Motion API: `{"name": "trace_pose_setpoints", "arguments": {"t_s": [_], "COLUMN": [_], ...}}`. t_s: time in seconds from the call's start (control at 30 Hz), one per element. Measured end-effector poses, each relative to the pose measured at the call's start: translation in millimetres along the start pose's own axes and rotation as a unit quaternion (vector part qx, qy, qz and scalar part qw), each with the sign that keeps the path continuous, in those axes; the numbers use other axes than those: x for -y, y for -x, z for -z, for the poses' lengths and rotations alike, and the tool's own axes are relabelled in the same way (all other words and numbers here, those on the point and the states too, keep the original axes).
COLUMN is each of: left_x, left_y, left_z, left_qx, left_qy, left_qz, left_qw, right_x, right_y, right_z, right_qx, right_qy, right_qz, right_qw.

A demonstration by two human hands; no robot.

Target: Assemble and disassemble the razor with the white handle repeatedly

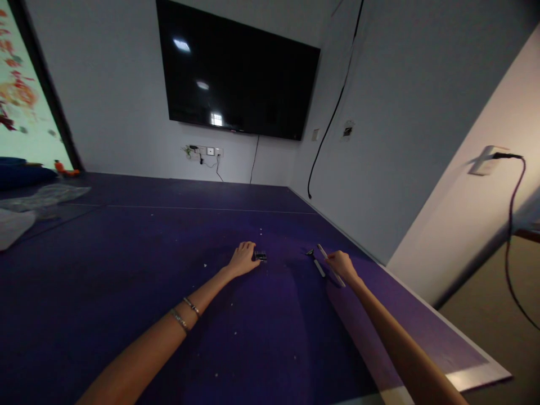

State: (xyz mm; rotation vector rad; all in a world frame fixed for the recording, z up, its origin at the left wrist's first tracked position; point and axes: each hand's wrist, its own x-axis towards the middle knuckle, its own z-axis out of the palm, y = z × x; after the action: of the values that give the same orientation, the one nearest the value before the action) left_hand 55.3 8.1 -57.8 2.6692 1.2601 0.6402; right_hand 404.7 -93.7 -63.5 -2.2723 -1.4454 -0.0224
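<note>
My left hand [243, 260] is closed at the side of a small dark, shiny block [261, 256], with thumb and fingers at its left edge. The block rests on the purple surface, and its exact kind is too small to make out. My right hand [342, 265] pinches a thin, pale, pen-like stick [338, 278], which slants from upper left to lower right. Just left of that stick lies a razor [319, 267] with a grey and black handle, its dark head pointing away from me.
The wide purple surface [152, 292] carries scattered white specks. Clear plastic wrapping [46, 196] lies at far left. A black cable [333, 115] hangs down the right wall. A television [240, 67] is mounted above, with wall sockets [210, 151] below it.
</note>
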Motion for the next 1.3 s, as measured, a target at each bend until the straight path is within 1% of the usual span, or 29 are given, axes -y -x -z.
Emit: {"name": "trace_pose_setpoints", "arguments": {"t_s": [0.07, 0.17, 0.37, 0.5, 0.63, 0.73, 0.8, 0.87, 0.97, 1.07, 1.17, 1.23, 1.3], "left_x": [8.9, 15.7, 15.0, 14.3, 14.7, 14.0, 12.6, 9.8, 1.7, -10.5, -23.7, -31.5, -38.0], "left_y": [-9.5, -19.1, -22.6, -21.3, -19.3, -17.3, -16.0, -14.3, -10.0, -3.2, 4.6, 9.5, 13.7], "left_z": [-5.7, -14.3, -24.5, -25.4, -24.8, -22.5, -19.5, -15.3, -7.5, 0.4, 7.6, 12.3, 16.8], "left_qx": [0.021, 0.039, 0.047, 0.042, 0.045, 0.050, 0.042, 0.030, 0.021, 0.019, 0.007, 0.009, 0.013], "left_qy": [0.022, 0.052, 0.081, 0.085, 0.090, 0.101, 0.108, 0.115, 0.126, 0.122, 0.110, 0.111, 0.117], "left_qz": [0.010, 0.016, 0.023, 0.007, -0.002, 0.008, 0.012, 0.013, -0.002, -0.045, -0.093, -0.109, -0.115], "left_qw": [0.999, 0.998, 0.995, 0.996, 0.995, 0.994, 0.993, 0.993, 0.992, 0.991, 0.990, 0.988, 0.986], "right_x": [0.4, 2.0, 4.4, 5.6, 6.8, 12.5, 21.8, 36.2, 64.6, 94.4, 119.2, 131.3, 139.6], "right_y": [1.3, 2.6, 4.4, 7.0, 11.2, 14.2, 15.4, 16.1, 17.9, 24.6, 35.7, 42.7, 47.4], "right_z": [-6.5, -12.5, -15.5, -15.6, -8.6, 3.9, 12.7, 19.0, 21.8, 19.4, 16.9, 16.4, 16.6], "right_qx": [0.008, 0.014, 0.020, 0.023, 0.017, -0.011, -0.034, -0.046, -0.026, 0.018, 0.083, 0.121, 0.141], "right_qy": [0.007, 0.017, 0.028, 0.029, 0.021, -0.001, -0.020, -0.042, -0.091, -0.165, -0.221, -0.219, -0.194], "right_qz": [-0.001, -0.002, -0.003, 0.002, 0.004, 0.000, 0.006, 0.030, 0.111, 0.213, 0.281, 0.312, 0.335], "right_qw": [1.000, 1.000, 0.999, 0.999, 1.000, 1.000, 0.999, 0.998, 0.989, 0.963, 0.930, 0.917, 0.911]}}
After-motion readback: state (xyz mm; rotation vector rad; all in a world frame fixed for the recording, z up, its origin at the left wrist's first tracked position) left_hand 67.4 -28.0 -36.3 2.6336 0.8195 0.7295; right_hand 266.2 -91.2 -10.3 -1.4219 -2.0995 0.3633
